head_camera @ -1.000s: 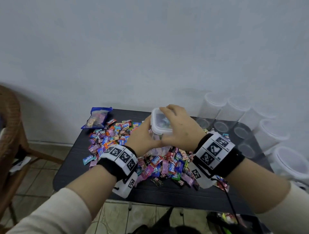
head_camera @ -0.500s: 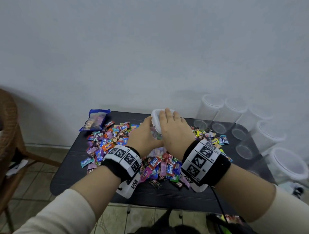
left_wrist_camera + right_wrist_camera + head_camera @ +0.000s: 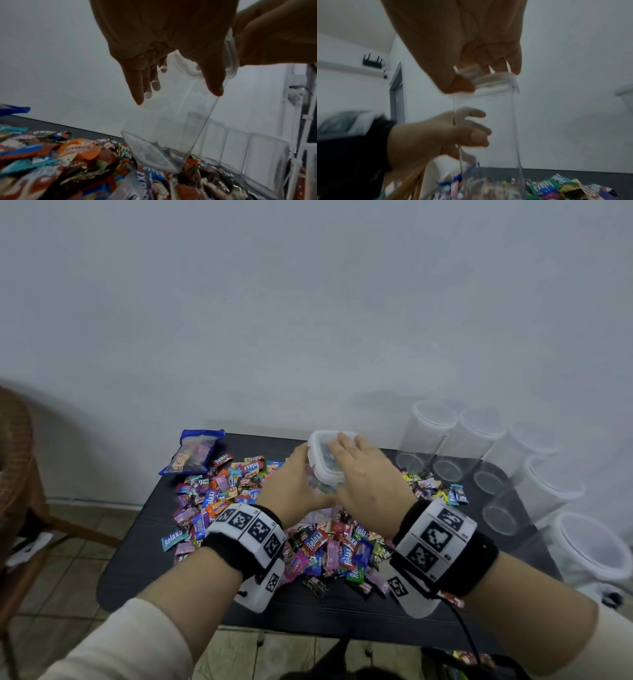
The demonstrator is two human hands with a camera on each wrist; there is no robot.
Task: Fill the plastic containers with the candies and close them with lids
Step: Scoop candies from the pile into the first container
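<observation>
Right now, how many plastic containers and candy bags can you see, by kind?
Containers lying at the right: 5
Held container: 1
Blue candy bag: 1
Total: 7
Loose candies: too many to count.

dim, even light | wrist views blurred, perhaps motion | edges warped

The container [image 3: 323,470] is clear, smooth plastic; its lid [image 3: 329,440] looks cloudy white. Candy wrappers [image 3: 329,546] shine glossy. The table [image 3: 137,570] seems matt black.
</observation>
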